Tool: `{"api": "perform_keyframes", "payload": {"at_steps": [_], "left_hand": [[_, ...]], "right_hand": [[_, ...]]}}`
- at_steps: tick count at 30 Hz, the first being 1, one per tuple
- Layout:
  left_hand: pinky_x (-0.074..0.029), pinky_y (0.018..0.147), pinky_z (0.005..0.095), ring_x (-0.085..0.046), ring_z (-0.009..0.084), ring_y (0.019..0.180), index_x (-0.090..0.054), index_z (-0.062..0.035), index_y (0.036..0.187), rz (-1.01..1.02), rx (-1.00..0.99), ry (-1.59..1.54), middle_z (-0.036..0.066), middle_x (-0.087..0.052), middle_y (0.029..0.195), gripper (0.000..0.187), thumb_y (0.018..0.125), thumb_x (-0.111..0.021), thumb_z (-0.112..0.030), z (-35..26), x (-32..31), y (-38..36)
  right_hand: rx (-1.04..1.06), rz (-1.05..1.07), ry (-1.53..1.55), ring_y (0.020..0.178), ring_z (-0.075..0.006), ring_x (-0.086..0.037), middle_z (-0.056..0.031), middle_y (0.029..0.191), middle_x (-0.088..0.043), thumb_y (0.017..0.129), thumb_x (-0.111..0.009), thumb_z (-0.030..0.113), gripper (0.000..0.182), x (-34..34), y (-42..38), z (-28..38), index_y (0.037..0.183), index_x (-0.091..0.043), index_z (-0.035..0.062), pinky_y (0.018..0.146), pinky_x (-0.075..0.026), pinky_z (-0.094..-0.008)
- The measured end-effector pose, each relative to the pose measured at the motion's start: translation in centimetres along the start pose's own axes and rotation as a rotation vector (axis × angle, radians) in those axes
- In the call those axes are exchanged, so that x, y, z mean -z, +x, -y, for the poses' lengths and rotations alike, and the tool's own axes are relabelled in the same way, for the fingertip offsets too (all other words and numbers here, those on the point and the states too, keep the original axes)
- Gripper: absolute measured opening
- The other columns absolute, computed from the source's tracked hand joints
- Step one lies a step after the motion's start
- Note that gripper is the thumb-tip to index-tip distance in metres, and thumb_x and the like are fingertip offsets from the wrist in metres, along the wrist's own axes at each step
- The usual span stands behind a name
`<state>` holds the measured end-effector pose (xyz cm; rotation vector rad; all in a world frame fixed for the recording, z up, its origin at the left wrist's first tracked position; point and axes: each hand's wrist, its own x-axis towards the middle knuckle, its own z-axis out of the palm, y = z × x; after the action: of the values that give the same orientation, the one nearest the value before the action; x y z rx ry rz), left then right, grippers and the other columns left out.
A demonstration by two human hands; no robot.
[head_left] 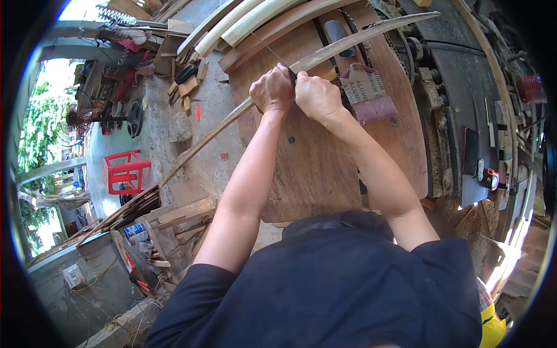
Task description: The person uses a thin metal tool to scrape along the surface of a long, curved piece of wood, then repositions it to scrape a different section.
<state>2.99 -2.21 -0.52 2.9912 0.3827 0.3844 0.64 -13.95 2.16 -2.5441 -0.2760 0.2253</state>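
Both my hands are closed in fists, side by side over a long, narrow wooden strip [354,42] that slants across the bench. My left hand [271,90] lies right over the strip, fingers wrapped round. Close beside it, my right hand [318,97] is closed with its knuckles at the strip's near edge. A small dark piece shows between the two fists, and a thin dark line runs from the left fist toward the far side. I cannot tell what the fists grip. The brown wooden bench top [316,174] lies beneath.
Sandpaper [362,84] and a dull red roll [374,109] lie right of my hands, with a dark cylinder [338,36] beyond. Pale curved wood pieces [249,26] are stacked at the far edge. A red stool [126,171] stands at left; a phone [470,152] lies at right.
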Motion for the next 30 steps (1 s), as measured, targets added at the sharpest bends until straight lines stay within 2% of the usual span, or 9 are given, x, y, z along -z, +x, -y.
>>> {"api": "perform_keyframes", "payload": {"at_steps": [3,7,9,12,19,25,28,30], "left_hand": [[-0.052,0.066,0.0440,-0.069,0.0339,0.067,-0.071,-0.0090,0.068,-0.050,-0.022,-0.002,0.016,-0.069,0.072,0.049,0.096,-0.039,-0.032,0.3,-0.9,0.1],[-0.052,0.066,0.0438,-0.069,0.0337,0.066,-0.071,-0.0096,0.068,-0.078,-0.046,0.008,0.015,-0.069,0.072,0.048,0.096,-0.039,-0.032,0.6,-0.6,-0.2],[-0.052,0.065,0.0433,-0.068,0.0333,0.066,-0.071,-0.0101,0.067,-0.064,-0.040,0.012,0.015,-0.070,0.072,0.048,0.096,-0.039,-0.032,0.3,-0.6,-0.1],[-0.052,0.065,0.0428,-0.069,0.0330,0.066,-0.071,-0.0102,0.067,-0.043,-0.029,0.008,0.015,-0.070,0.072,0.048,0.096,-0.039,-0.032,0.0,-0.2,0.0],[-0.052,0.065,0.0433,-0.069,0.0334,0.066,-0.071,-0.0103,0.067,-0.080,-0.069,0.004,0.016,-0.069,0.071,0.047,0.095,-0.039,-0.031,0.6,-0.9,0.1],[-0.052,0.067,0.0430,-0.069,0.0337,0.067,-0.071,-0.0107,0.067,-0.005,-0.004,-0.003,0.015,-0.070,0.072,0.048,0.095,-0.039,-0.032,0.0,-0.1,0.0],[-0.052,0.067,0.0434,-0.069,0.0335,0.068,-0.071,-0.0107,0.067,-0.038,-0.013,0.002,0.015,-0.070,0.072,0.048,0.095,-0.039,-0.032,0.1,-0.6,0.2],[-0.052,0.067,0.0438,-0.069,0.0334,0.068,-0.071,-0.0103,0.068,-0.087,-0.044,-0.007,0.016,-0.070,0.073,0.048,0.095,-0.039,-0.032,0.3,-0.6,0.0]], "right_hand": [[-0.003,0.003,-0.021,0.084,-0.0393,-0.070,-0.0255,0.088,-0.069,0.090,-0.045,0.014,0.022,0.0,-1.5,-0.8,0.098,-0.058,-0.0010,0.074,-0.056,-0.0475],[-0.066,0.116,-0.015,0.083,-0.0401,-0.070,-0.0257,0.086,-0.069,0.090,-0.045,0.014,0.021,1.0,-4.3,-1.0,0.097,-0.057,-0.0016,0.074,-0.056,-0.0479],[-0.013,0.022,-0.006,0.084,-0.0394,-0.070,-0.0254,0.086,-0.069,0.090,-0.045,0.013,0.021,0.0,-2.5,-1.1,0.097,-0.057,-0.0015,0.074,-0.056,-0.0476],[-0.003,-0.011,0.002,0.085,-0.0387,-0.070,-0.0251,0.087,-0.069,0.089,-0.045,0.013,0.020,-0.5,-0.1,-0.3,0.096,-0.057,-0.0017,0.075,-0.056,-0.0473],[-0.018,0.065,-0.055,0.085,-0.0385,-0.070,-0.0248,0.087,-0.070,0.087,-0.045,0.011,0.020,1.0,-4.0,-1.0,0.096,-0.057,-0.0022,0.074,-0.056,-0.0477],[-0.003,-0.022,-0.026,0.082,-0.0386,-0.070,-0.0254,0.084,-0.069,0.089,-0.045,0.013,0.021,-0.6,-0.3,-0.3,0.098,-0.058,-0.0011,0.073,-0.056,-0.0475],[0.002,-0.012,-0.021,0.082,-0.0384,-0.070,-0.0255,0.085,-0.069,0.089,-0.045,0.013,0.021,0.2,-2.9,-1.1,0.097,-0.058,-0.0013,0.073,-0.057,-0.0472],[-0.067,0.102,-0.040,0.082,-0.0385,-0.070,-0.0260,0.085,-0.069,0.089,-0.045,0.013,0.021,1.2,-4.7,-1.1,0.097,-0.058,-0.0015,0.072,-0.057,-0.0468]]}}
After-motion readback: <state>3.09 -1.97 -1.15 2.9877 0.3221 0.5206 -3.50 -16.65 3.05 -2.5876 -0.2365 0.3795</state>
